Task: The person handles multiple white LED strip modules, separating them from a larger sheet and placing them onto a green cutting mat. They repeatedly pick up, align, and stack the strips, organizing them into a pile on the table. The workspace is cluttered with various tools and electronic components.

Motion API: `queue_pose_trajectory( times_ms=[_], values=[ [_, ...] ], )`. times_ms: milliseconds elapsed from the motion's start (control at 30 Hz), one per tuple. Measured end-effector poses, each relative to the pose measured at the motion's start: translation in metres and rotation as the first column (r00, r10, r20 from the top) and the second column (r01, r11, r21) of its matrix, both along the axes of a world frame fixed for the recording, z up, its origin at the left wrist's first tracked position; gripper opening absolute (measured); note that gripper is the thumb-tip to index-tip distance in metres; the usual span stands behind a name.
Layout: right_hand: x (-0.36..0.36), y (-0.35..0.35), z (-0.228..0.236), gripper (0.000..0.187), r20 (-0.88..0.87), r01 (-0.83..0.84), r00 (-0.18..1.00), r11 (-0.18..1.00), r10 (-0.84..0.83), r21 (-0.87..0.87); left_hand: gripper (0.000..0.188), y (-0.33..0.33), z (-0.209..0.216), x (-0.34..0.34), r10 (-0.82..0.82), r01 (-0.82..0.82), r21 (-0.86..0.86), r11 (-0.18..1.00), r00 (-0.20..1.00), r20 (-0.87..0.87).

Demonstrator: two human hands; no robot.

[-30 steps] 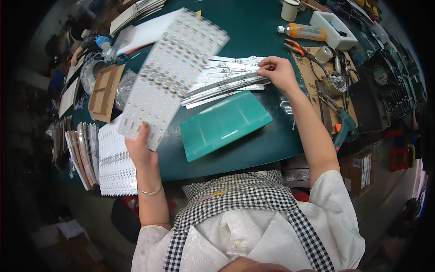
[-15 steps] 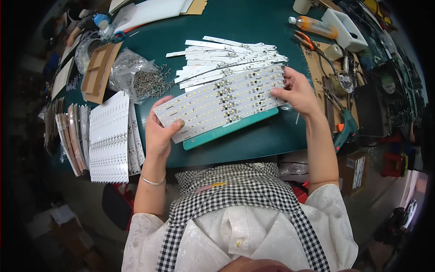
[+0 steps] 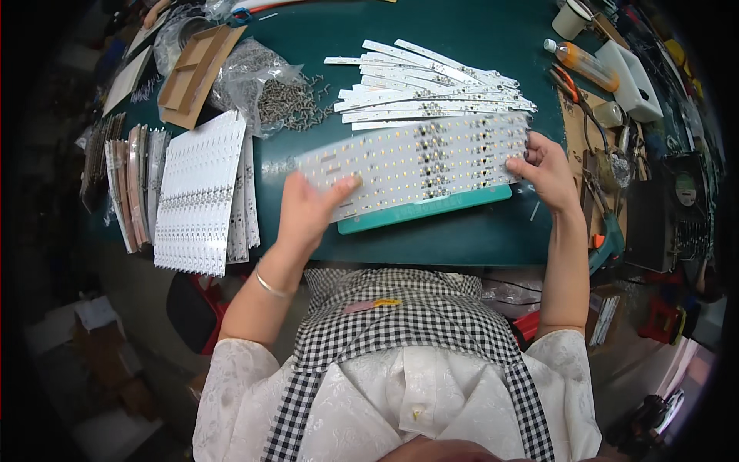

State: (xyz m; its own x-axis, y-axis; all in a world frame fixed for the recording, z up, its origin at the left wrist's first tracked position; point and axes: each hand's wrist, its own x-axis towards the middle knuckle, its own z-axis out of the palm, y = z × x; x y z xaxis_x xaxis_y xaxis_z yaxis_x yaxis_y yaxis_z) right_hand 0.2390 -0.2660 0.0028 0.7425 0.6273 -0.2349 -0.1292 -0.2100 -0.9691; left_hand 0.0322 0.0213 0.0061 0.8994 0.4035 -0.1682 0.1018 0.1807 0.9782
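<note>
A wide white LED circuit board panel [image 3: 389,165], dotted with rows of small yellow LEDs, is held at both ends over the table. My left hand [image 3: 308,206] grips its left end, thumb on the face; the fingers are blurred. At the right end, my right hand [image 3: 550,171] pinches the edge with the thumb in front and the fingers mostly behind. Under the panel's near edge lies a long teal bar [image 3: 423,213], partly covered. Just beyond the panel, loose narrow white LED strips [image 3: 431,86] are fanned in a pile.
To the left stand upright stacks of LED panels [image 3: 198,192]. Behind them are a cardboard tray [image 3: 192,73] and a spilled bag of screws [image 3: 289,104]. On the right are pliers [image 3: 570,85], an orange drink bottle [image 3: 585,65] and a teal-handled tool [image 3: 608,242].
The view has shifted, so the table's contents sit higher and mostly farther right. The panel lies more level, and my left hand is blurred by motion at its end. Both hands keep their hold.
</note>
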Motion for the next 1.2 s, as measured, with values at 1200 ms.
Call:
queue_pose_trajectory(
  times_ms=[1200],
  values=[
    [-0.001,0.004,-0.019,0.029,-0.119,-0.018,0.993,0.996,0.028,0.086,0.051,0.013,-0.006,0.007,0.009,-0.009,-0.005,1.000,0.997,-0.078]
  ],
)
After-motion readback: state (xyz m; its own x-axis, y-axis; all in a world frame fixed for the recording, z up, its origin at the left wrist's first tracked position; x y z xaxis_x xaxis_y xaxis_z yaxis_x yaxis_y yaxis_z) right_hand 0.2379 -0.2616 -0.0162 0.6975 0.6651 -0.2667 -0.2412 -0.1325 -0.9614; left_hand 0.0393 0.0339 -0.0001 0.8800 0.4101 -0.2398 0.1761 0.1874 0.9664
